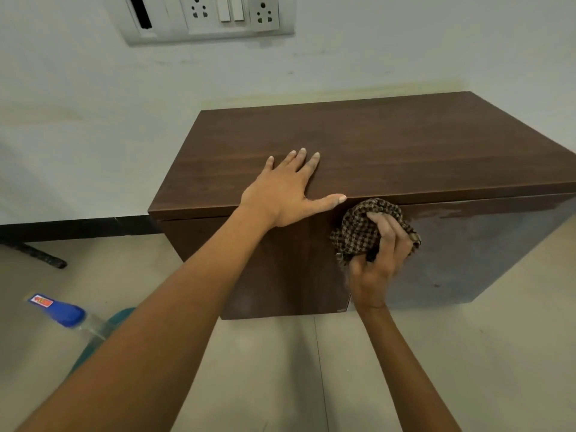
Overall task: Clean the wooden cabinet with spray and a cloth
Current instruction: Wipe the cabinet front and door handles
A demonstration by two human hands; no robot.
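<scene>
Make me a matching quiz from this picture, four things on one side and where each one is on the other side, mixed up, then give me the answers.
Things:
1. left hand
2. checked cloth
3. spray bottle
4. switch and socket panel

Places:
A. lying on the floor, left of the cabinet
B. on the wall above the cabinet
C. flat on the cabinet top, near its front edge
D. bunched in the right hand, against the cabinet front

Pairs: 1-C, 2-D, 3-A, 4-B
</scene>
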